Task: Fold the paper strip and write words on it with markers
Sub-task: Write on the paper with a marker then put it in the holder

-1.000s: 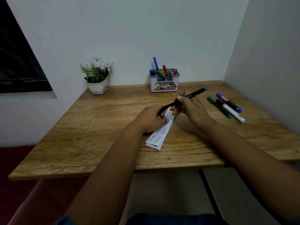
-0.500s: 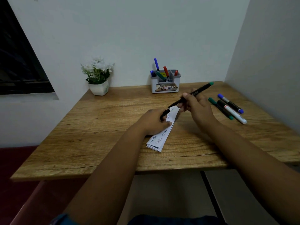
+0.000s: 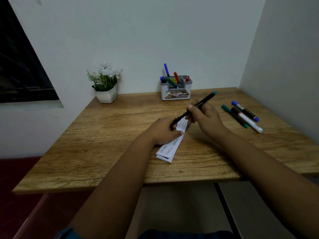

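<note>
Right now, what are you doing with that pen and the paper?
A person sits at a wooden table. The right hand grips a green-tipped marker by its barrel, while the left hand holds the marker's lower end, where its cap would be, and rests on a folded paper strip. The strip already has a word written on it several times. Three more markers lie to the right, and a holder of markers stands at the back.

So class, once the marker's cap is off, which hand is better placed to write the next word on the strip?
The right hand: it already grips the green-ended marker by its barrel, above the folded paper strip. The left hand pinches the marker's lower end and rests on the strip.
</note>
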